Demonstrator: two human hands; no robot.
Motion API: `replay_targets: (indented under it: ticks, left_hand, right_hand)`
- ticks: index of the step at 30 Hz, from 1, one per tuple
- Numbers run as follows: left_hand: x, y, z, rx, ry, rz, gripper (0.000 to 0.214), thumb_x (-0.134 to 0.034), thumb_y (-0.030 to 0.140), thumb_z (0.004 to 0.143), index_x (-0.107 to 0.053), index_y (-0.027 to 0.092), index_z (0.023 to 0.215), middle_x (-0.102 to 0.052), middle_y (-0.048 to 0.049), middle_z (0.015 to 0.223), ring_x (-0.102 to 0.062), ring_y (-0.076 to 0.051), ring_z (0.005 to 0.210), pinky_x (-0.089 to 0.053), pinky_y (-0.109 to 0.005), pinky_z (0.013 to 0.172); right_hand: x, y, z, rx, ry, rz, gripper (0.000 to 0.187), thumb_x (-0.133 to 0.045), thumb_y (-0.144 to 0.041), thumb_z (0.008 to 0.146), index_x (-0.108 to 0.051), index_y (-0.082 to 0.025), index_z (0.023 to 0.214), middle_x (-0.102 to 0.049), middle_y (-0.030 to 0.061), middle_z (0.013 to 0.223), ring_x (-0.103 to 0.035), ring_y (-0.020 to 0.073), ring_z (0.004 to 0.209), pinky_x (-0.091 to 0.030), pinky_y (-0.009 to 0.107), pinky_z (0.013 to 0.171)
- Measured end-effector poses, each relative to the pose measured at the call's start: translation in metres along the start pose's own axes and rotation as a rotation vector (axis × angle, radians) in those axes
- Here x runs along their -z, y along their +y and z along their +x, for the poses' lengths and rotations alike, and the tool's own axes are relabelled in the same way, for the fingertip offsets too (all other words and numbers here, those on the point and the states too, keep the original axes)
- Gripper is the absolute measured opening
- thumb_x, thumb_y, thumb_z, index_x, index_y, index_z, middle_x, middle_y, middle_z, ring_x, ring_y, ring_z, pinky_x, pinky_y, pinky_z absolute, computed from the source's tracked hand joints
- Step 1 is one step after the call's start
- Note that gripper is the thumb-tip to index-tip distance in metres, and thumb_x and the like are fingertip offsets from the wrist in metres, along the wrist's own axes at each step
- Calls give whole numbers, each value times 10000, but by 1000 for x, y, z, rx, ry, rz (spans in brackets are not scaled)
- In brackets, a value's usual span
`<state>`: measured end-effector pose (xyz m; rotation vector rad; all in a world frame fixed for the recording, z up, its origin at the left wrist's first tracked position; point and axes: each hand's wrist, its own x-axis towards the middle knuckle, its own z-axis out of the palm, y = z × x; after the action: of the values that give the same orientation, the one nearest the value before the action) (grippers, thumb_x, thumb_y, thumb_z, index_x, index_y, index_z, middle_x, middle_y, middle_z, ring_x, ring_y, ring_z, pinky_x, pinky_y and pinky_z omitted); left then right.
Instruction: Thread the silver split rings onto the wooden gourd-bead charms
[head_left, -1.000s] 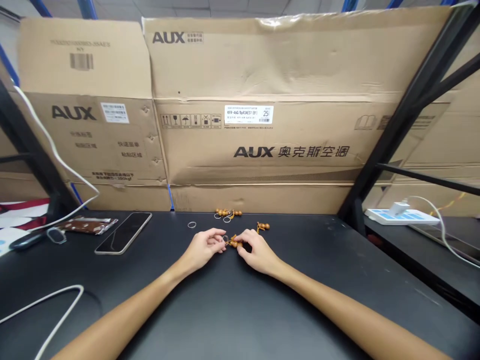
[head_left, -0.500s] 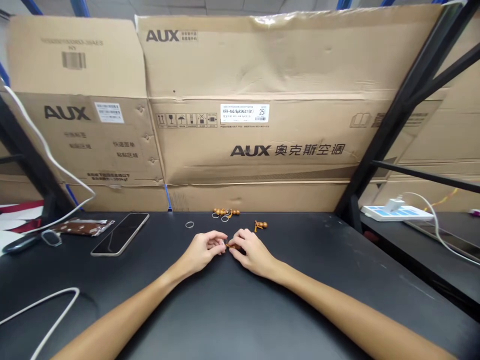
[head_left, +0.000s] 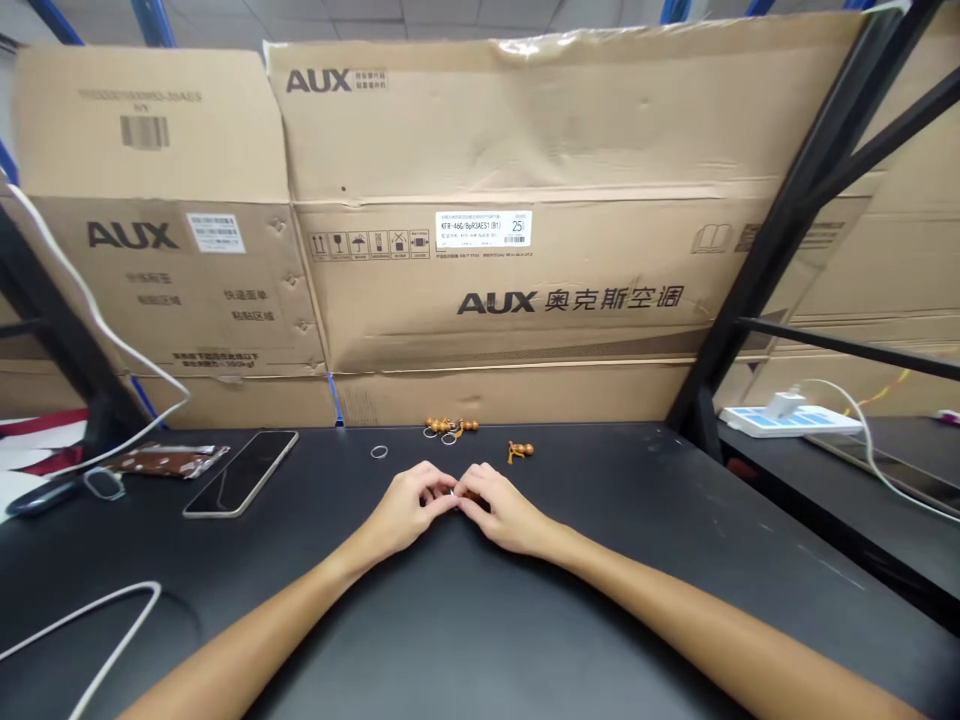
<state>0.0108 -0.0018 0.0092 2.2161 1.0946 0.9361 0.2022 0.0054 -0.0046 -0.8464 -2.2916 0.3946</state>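
Pinching a small bead charm [head_left: 466, 493], I am gripping it with left hand [head_left: 409, 512] and right hand [head_left: 508, 512], fingertip to fingertip, on the black table [head_left: 600, 560]. A spare charm [head_left: 520, 450], a loose ring [head_left: 379, 452] and a bead cluster [head_left: 448, 428] are lying just beyond.

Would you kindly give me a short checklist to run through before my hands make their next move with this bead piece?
1. The left hand and right hand touch each other: ok.
2. The right hand pinches the bead piece: ok, though it is mostly hidden.
3. The left hand grips something: cannot tell.
4. A spare ring lies on the table, apart from both hands: ok.
5. A spare bead charm lies beyond the right hand, untouched: ok.
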Motion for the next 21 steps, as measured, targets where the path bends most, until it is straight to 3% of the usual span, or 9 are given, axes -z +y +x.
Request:
replay_targets:
  ticks: [10, 21]
  left_hand:
    - [-6, -2, -1, -36, -9, 164, 174, -570, 262, 813, -659, 191, 944, -657, -45, 863, -568, -168, 749, -453, -266, 672]
    - [-8, -5, -1, -12, 18, 156, 140, -528, 236, 838, -649, 191, 891, -659, -25, 796, -578, -157, 700, -442, -258, 661]
  right_hand:
    - [1, 4, 1, -114, 38, 165, 133, -475, -237, 905, -566, -198, 817, -585, 11, 786, -514, 149, 733, -424, 276, 679]
    - [0, 7, 2, -181, 35, 355, 205, -442, -335, 923, -543, -188, 823, -591, -7, 735, -543, 135, 679, -439, 258, 657]
